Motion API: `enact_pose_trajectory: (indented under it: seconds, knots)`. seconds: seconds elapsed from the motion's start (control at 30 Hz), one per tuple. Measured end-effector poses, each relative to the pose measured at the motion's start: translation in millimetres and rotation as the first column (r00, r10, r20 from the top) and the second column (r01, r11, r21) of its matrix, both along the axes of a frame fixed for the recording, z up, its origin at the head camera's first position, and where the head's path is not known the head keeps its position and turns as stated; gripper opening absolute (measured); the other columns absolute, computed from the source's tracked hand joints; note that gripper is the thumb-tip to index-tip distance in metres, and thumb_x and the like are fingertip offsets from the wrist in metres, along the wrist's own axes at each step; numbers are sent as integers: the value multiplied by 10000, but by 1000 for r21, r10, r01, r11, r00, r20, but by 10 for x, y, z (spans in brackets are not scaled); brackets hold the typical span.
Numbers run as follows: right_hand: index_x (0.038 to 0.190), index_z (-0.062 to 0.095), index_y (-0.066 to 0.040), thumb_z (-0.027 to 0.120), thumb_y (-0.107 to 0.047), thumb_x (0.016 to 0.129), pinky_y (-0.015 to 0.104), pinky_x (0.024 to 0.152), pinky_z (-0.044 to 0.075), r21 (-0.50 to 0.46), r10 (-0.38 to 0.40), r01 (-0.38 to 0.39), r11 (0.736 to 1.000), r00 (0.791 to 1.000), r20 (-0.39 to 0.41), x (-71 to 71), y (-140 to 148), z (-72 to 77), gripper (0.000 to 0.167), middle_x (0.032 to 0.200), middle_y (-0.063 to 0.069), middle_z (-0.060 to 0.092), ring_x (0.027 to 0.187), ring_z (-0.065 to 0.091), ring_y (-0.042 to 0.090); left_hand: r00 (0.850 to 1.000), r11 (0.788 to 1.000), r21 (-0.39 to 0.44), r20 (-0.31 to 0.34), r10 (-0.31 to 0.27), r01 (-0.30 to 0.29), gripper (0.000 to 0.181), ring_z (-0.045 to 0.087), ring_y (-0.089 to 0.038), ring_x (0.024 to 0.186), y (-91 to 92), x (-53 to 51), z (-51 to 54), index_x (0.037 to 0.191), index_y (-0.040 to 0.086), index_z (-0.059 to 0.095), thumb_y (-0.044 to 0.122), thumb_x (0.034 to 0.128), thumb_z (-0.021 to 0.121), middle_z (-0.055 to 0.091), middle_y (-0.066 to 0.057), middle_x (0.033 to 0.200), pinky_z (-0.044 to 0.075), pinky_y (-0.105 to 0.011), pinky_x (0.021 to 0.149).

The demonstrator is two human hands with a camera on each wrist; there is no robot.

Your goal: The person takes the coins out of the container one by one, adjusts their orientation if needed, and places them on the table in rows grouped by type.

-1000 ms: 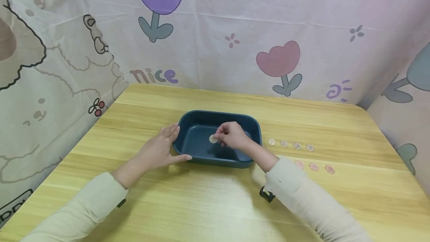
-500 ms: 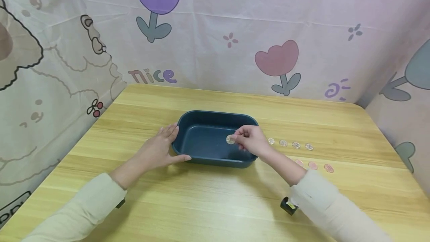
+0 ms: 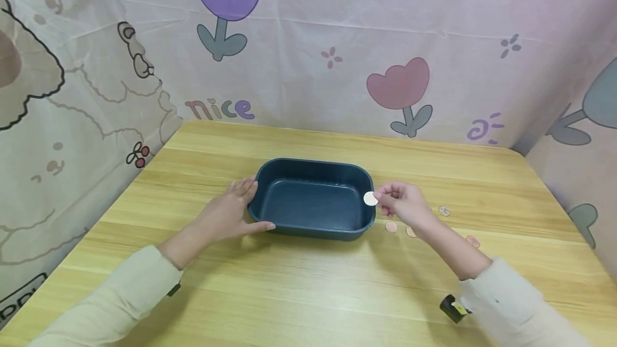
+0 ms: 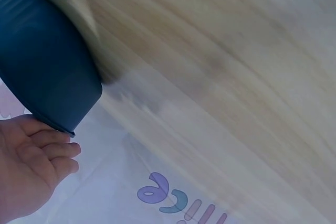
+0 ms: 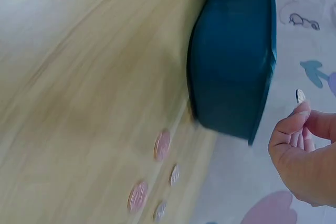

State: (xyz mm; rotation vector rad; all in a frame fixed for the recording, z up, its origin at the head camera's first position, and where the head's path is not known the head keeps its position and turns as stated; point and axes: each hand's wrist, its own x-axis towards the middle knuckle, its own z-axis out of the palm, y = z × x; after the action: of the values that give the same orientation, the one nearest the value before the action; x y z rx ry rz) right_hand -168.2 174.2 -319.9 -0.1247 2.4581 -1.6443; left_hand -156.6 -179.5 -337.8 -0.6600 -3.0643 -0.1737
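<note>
A dark blue rectangular tray (image 3: 310,232) with rounded corners sits on the wooden table. My left hand (image 3: 226,216) rests against its left end, fingers and thumb extended along the rim; in the left wrist view, the fingertips of that hand (image 4: 31,166) touch the rim. Just over the right rim, my right hand (image 3: 405,206) pinches a silver-coloured coin (image 3: 370,198) between thumb and index finger. The same coin (image 5: 300,96) shows edge-on in the right wrist view. To the right lie several copper-coloured coins, such as one coin (image 3: 391,227), and a silver coin (image 3: 444,211). My right hand covers other coins.
The wooden table (image 3: 289,293) extends around the tray on all sides. A patterned cloth (image 3: 308,58) hangs behind it and at both sides. A small black device (image 3: 453,308) sits at the right wrist.
My right hand has moved right, carrying the coin from over the tray's middle to its right rim. It now hides some silver coins and uncovers copper ones. The left hand stays put.
</note>
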Motion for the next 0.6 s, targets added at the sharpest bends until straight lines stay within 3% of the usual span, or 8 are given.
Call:
enact_pose_trajectory:
  seconds: [0.4, 0.6]
  knots:
    - [1015, 532, 61, 522, -158, 945, 169, 620, 521, 70, -56, 56, 996, 998, -1, 97, 608, 30, 229, 746, -84, 598, 648, 543, 28, 1000, 1000, 1, 8, 1, -1, 1015, 285, -414, 1362, -2, 10, 19, 1392, -82, 328, 667, 755, 580, 270, -247, 1487, 280, -524, 1107]
    - [974, 540, 0, 506, -191, 959, 168, 612, 523, 81, -79, 80, 994, 997, -12, 127, 944, -9, 194, 738, -128, 581, 652, 547, 28, 1000, 1000, 2, 14, 1, -1, 1017, 278, -427, 1361, 10, 11, 18, 1396, -80, 323, 670, 757, 575, 260, -244, 1492, 298, -533, 1094]
